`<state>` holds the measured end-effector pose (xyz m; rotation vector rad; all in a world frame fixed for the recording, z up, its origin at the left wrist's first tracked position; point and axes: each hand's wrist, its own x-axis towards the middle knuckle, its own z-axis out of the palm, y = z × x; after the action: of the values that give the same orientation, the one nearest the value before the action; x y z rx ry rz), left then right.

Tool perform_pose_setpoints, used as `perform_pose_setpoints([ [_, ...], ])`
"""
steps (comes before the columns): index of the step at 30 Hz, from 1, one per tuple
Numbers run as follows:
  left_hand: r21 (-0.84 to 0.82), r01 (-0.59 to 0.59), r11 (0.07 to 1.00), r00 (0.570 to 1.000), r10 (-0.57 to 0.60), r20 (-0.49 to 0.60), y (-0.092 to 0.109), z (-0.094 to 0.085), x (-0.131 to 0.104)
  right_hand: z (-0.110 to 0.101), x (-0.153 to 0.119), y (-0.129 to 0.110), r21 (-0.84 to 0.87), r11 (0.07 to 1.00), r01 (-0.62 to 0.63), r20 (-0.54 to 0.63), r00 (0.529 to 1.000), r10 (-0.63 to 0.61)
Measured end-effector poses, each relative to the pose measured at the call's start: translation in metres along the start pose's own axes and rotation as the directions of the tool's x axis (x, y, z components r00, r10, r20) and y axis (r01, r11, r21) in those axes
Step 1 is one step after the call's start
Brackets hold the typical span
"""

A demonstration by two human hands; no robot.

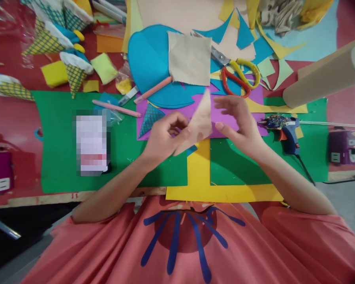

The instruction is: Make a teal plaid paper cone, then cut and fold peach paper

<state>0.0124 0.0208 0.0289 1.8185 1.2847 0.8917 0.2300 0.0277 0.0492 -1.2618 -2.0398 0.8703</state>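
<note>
My left hand (168,136) pinches a beige triangular piece of fabric (201,120) by its lower left side, above the purple sheet (221,122). The piece tapers to a tip at the top and has a darker spot near its lower edge. Just right of it, my right hand (239,122) is held apart from the fabric, fingers spread, with nothing in it. Beyond both hands a square of beige fabric (190,59) with zigzag edges lies on blue foam sheets (149,51). A teal cone with a dark grid (150,118) lies left of my left hand.
Scissors (239,75) with red and yellow handles lie past my right hand. A glue gun (286,130) with a cord and a cardboard tube (322,75) are at the right. A blurred-out phone (91,144) rests on the green sheet (55,157); finished-looking cones (75,71) lie far left.
</note>
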Motion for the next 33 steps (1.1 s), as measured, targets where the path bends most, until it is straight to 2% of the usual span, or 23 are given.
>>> perform_pose_setpoints([
  [3, -0.188, 0.136, 0.973, 0.989, -0.145, -0.032, -0.004, 0.000, 0.002, 0.013, 0.001, 0.003, 0.328, 0.937, -0.116, 0.126, 0.989, 0.078],
  [5, -0.237, 0.170, 0.957, 0.983, -0.183, -0.030, -0.010, 0.003, 0.001, 0.021, 0.001, 0.005, 0.437, 0.874, -0.210, 0.178, 0.973, 0.145],
  [8, -0.242, 0.162, 0.957, 0.984, -0.174, -0.031, -0.019, 0.008, -0.004, 0.028, -0.001, 0.007, 0.495, 0.834, -0.244, 0.157, 0.969, 0.190],
  [11, -0.215, 0.154, 0.964, 0.988, -0.156, 0.010, -0.027, 0.008, -0.012, 0.030, -0.002, 0.011, 0.480, 0.845, -0.235, 0.143, 0.972, 0.188],
  [14, -0.070, 0.067, 0.995, 0.997, -0.070, -0.037, -0.028, 0.005, -0.021, 0.032, -0.002, 0.019, 0.406, 0.884, -0.231, 0.159, 0.971, 0.180],
  [16, 0.144, -0.088, 0.986, 0.994, 0.097, -0.054, -0.028, 0.003, -0.026, 0.033, -0.002, 0.024, 0.326, 0.921, -0.214, 0.166, 0.972, 0.167],
  [19, 0.366, -0.363, 0.857, 0.932, 0.331, 0.149, -0.027, 0.001, -0.031, 0.033, -0.002, 0.027, 0.201, 0.964, -0.176, 0.165, 0.976, 0.144],
  [22, 0.462, -0.508, 0.727, 0.860, 0.397, 0.321, -0.030, 0.003, -0.031, 0.032, -0.002, 0.026, 0.046, 0.986, -0.163, 0.163, 0.975, 0.154],
  [26, 0.534, -0.553, 0.639, 0.833, 0.416, 0.365, -0.033, 0.005, -0.029, 0.029, -0.002, 0.028, -0.246, 0.966, -0.083, 0.106, 0.988, 0.112],
  [30, 0.547, -0.530, 0.648, 0.848, 0.389, 0.361, -0.031, 0.006, -0.029, 0.027, -0.008, 0.031, -0.459, 0.879, 0.132, 0.079, 0.991, -0.108],
  [33, 0.556, -0.503, 0.662, 0.864, 0.368, 0.344, -0.029, 0.005, -0.029, 0.032, -0.016, 0.026, -0.475, 0.809, 0.347, 0.189, 0.938, -0.291],
])
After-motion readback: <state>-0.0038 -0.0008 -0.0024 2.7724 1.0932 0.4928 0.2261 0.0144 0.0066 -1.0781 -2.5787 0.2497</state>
